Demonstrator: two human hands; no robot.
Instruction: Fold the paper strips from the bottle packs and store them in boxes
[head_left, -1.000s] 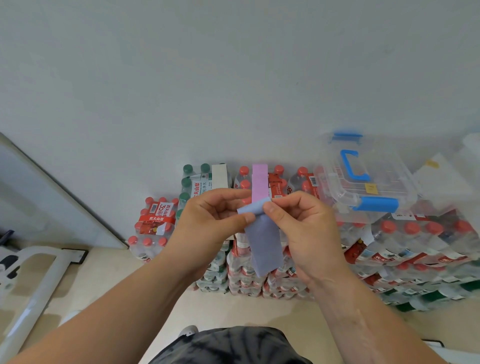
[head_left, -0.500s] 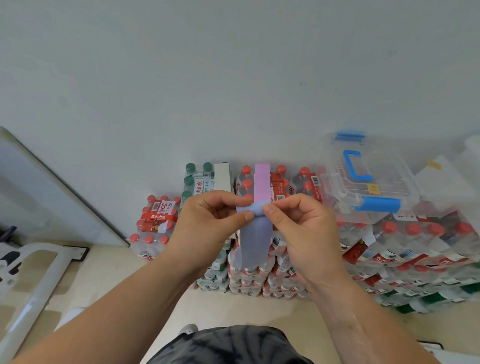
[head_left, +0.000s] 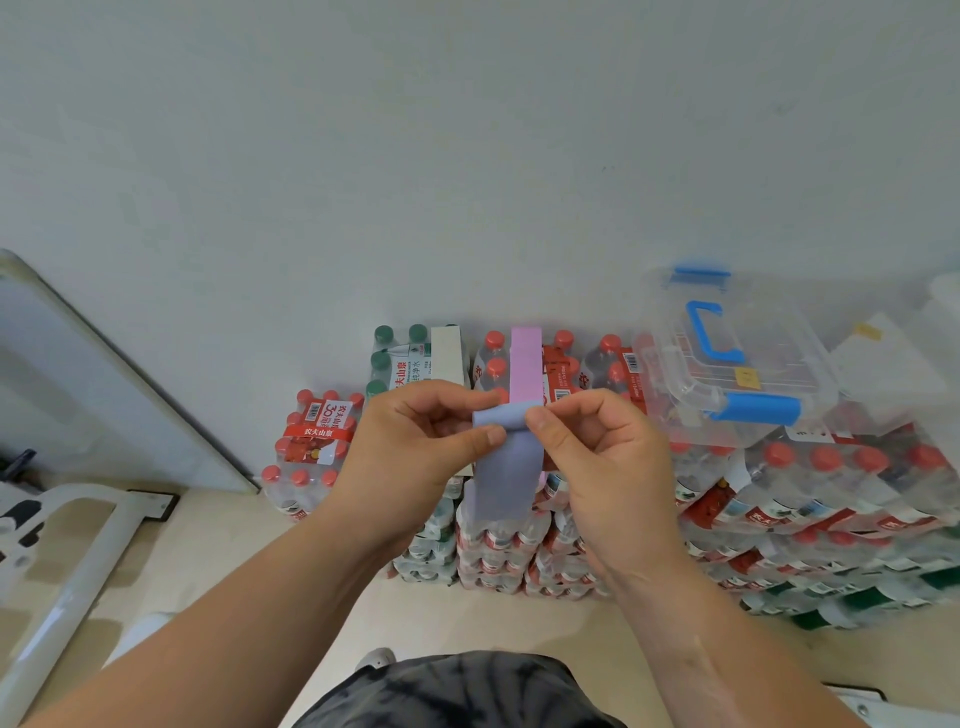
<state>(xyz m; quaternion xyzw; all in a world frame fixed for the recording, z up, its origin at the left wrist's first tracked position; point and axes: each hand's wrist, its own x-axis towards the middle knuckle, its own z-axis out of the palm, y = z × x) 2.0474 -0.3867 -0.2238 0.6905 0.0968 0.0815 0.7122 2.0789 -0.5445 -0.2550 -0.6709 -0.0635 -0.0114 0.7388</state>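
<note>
Bottle packs (head_left: 317, 441) labelled 农夫山泉. Left hand (head_left: 415, 441) and right hand (head_left: 597, 457) each pinch the folded top of a lavender paper strip (head_left: 506, 467), held in front of the packs; its tail hangs down.

Soft, even daylight fills the scene, bright without harsh contrast. The wall (head_left: 467, 156) reads as a flat grey-white with a gentle falloff toward the top corners. Shadows are faint and diffuse: a weak one lies under the clear storage box (head_left: 737, 364) and between the bottle packs (head_left: 498, 540). Shrink-wrap on the packs gives small scattered glints, and the box's lid shows mild sheen. Wide-angle distortion bends the white board (head_left: 104, 384) at left and stretches both forearms at the lower corners. The centre is sharp; the edges soften slightly.
</note>
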